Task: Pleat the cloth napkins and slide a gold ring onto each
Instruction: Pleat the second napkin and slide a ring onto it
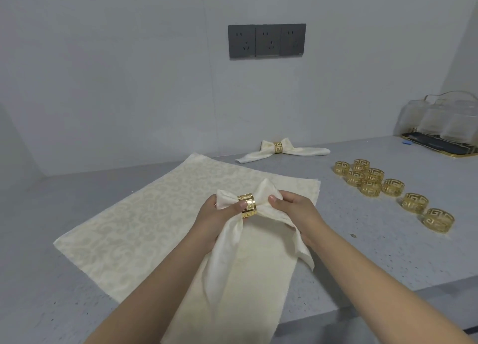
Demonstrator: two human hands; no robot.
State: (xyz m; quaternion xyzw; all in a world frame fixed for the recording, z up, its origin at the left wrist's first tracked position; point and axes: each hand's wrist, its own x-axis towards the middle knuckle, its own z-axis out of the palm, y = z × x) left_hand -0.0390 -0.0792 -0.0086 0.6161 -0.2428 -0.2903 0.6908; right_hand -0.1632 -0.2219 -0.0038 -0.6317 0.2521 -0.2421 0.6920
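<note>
A grey speckled bench (362,253) runs along a pale wall carrying a dark triple socket plate (267,40). On the bench lie flat cream napkins (144,214), stacked and reaching its near edge. Above them both hands hold a gathered napkin (232,240) with a gold ring (247,205) already round its middle. The left hand (219,219) grips the cloth at the ring, thumb pressed on the metal; the right hand (292,211) pinches the fan of cloth just beside the ring. So the step in hand looks like seating the ring and spreading the bow. Next, this piece probably wants setting down near the finished napkin (282,151) by the far edge, then a fresh ring from the loose rings (372,182) toward the right edge. A glass tray (439,147) stands in the far right corner.
</note>
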